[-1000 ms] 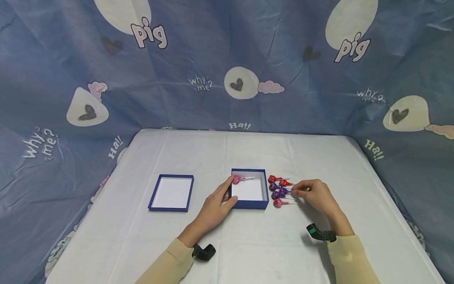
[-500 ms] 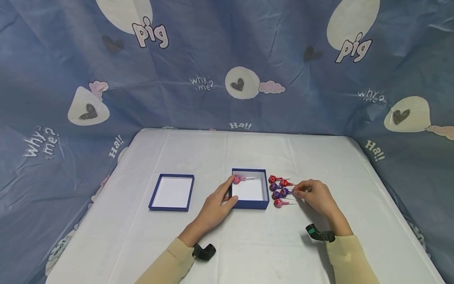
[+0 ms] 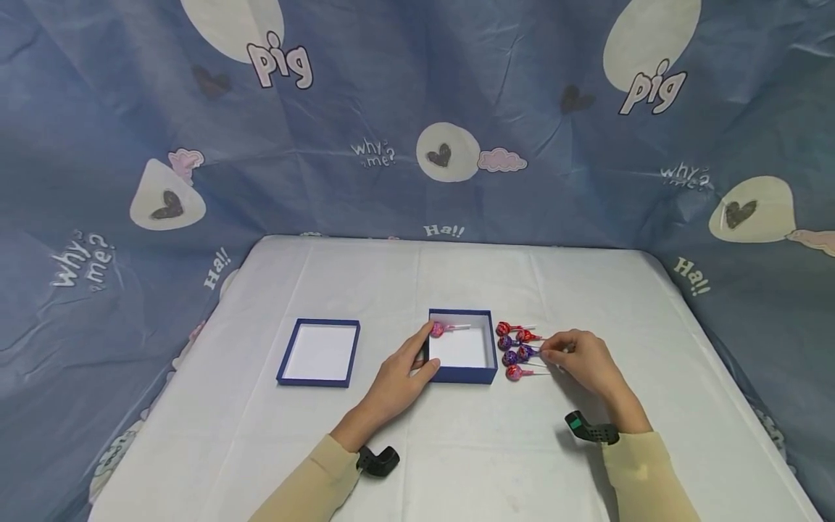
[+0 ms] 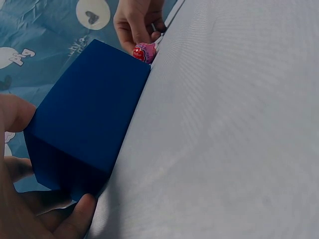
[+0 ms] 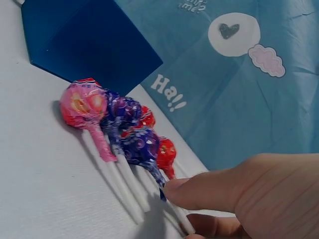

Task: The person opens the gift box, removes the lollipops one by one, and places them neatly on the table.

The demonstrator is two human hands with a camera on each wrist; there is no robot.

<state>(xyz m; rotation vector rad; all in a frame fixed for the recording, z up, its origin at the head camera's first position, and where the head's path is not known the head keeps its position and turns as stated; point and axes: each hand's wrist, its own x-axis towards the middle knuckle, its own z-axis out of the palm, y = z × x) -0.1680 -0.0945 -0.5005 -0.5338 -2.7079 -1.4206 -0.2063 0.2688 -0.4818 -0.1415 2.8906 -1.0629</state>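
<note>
My left hand (image 3: 394, 380) holds the left side of an open blue box (image 3: 464, 375) with a white inside. In the left wrist view, its fingers and thumb span the near end of the box (image 4: 94, 109). One pink lollipop (image 3: 438, 329) lies inside along the far wall, its stick pointing right. Right of the box, my right hand (image 3: 587, 362) pinches the stick of a purple lollipop (image 5: 142, 144) between thumb and forefinger. That candy lies among the other lollipops: a pink one (image 5: 83, 104) in front, more purple ones (image 3: 509, 358) and red ones (image 3: 504, 328) behind.
A shallow blue-rimmed lid (image 3: 318, 352), white inside, lies on the left of the white-covered table (image 3: 417, 449). Behind the table hangs a blue printed cloth (image 3: 326, 196). A black band with a camera sits on each wrist.
My right hand and the purple lollipop have shifted very slightly to the right. My left hand, the box and the lid stand as before.
</note>
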